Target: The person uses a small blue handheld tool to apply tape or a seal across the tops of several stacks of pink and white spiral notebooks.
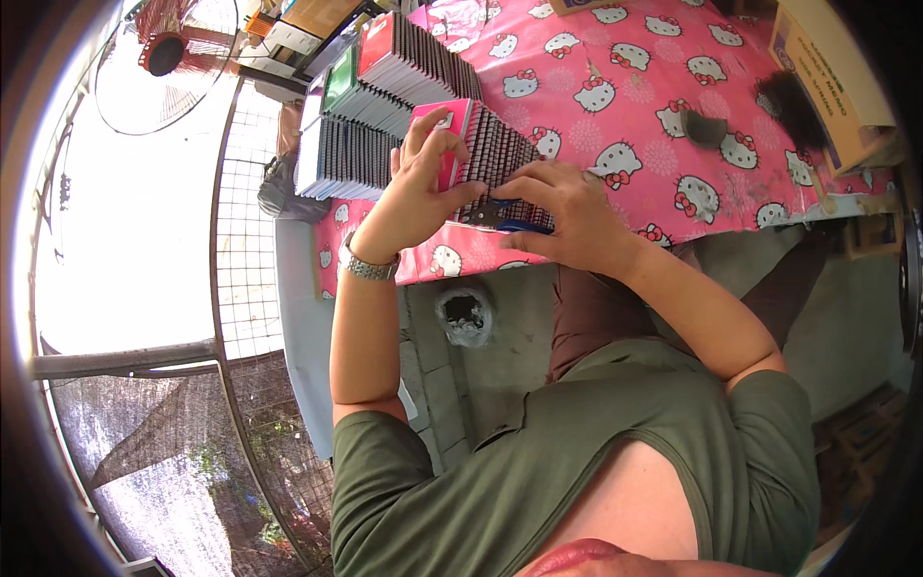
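Pink-covered stack of notebooks under two hands; places are given from the green-topped stack [341, 82]. The pink-covered stack [448, 144] lies on the patterned tablecloth [630, 115], to the right of the green-topped stack and nearer the person. Its many small notebooks are pressed face to face: a glossy pink cover closes the visible end, and dark wire coils form close, ridged rows along the side. Whether the whole leans is not clear.

The left hand [420, 192] rests bent fingers on the cover, its thumb by the coils; how firmly it grips cannot be made out. The right hand [569, 210], farther right of the green-topped stack, curves around a dark-and-blue object [527, 227], possibly scissors, at the stack's near end; its hold is likewise unclear.

Each notebook is probably light, the whole moderately heavy. The smooth covers may slide over one another, and the coils, stiff but bendable, may snag. The surest hold is likely across both outer covers, squeezing inward, with the coils left unpressed.
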`<move>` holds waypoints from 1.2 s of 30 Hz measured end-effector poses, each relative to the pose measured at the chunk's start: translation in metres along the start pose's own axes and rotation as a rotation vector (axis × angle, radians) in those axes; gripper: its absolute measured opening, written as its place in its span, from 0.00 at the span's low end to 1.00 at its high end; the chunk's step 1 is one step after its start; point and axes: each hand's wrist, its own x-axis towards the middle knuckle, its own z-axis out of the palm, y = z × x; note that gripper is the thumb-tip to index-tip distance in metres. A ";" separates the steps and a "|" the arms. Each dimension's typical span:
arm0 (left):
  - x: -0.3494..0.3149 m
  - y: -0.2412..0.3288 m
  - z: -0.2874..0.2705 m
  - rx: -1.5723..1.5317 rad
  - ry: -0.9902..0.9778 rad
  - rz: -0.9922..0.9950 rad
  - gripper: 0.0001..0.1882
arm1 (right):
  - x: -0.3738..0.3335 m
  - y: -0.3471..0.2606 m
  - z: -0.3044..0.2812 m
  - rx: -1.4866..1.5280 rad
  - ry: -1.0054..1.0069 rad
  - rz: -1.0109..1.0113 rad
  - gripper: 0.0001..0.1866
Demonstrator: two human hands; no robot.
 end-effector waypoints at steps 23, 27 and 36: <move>0.000 0.000 0.001 0.063 -0.015 0.031 0.31 | -0.015 0.000 0.002 0.004 -0.005 0.059 0.21; 0.001 0.003 0.001 0.038 -0.011 0.021 0.31 | -0.011 -0.006 -0.004 0.001 0.049 0.043 0.21; -0.001 -0.001 0.005 0.079 -0.001 0.015 0.33 | 0.000 -0.005 -0.011 0.537 -0.520 0.668 0.22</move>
